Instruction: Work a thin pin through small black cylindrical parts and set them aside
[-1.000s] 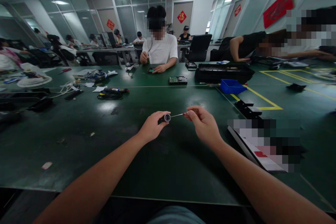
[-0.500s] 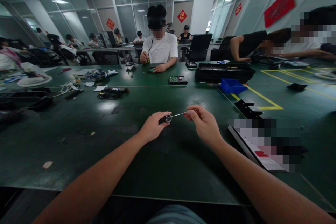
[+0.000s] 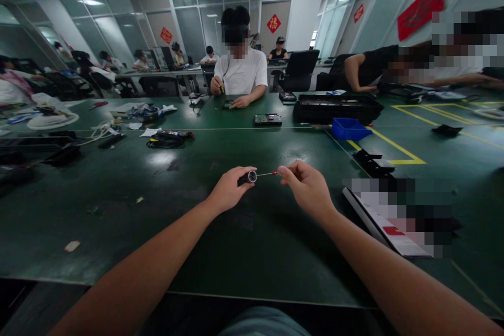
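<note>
Between thumb and fingers, my left hand (image 3: 230, 189) grips a dark cylindrical part (image 3: 251, 176) with a pale ring around its end face, turned to the right. My right hand (image 3: 309, 186) is closed around the handle of a screwdriver (image 3: 274, 173), red where it meets the thin metal shaft; the fingers cover the rest of the handle. The shaft points left, and its tip is at the cylinder's ringed end. Whether it sits in a screw is too small to tell. Both hands are above the green table (image 3: 252, 252).
A blue bin (image 3: 350, 128) stands beside a long black case (image 3: 336, 109). Several black parts (image 3: 374, 161) and a white box (image 3: 378, 226) lie to the right. Coiled black cable (image 3: 169, 139) is at left. Opposite sits a person (image 3: 240, 71), with a circuit-board device (image 3: 268, 119) in front.
My right hand has shifted and turned slightly around the screwdriver handle, and more of its red collar shows. The left hand with the cylindrical part stays nearly still.
</note>
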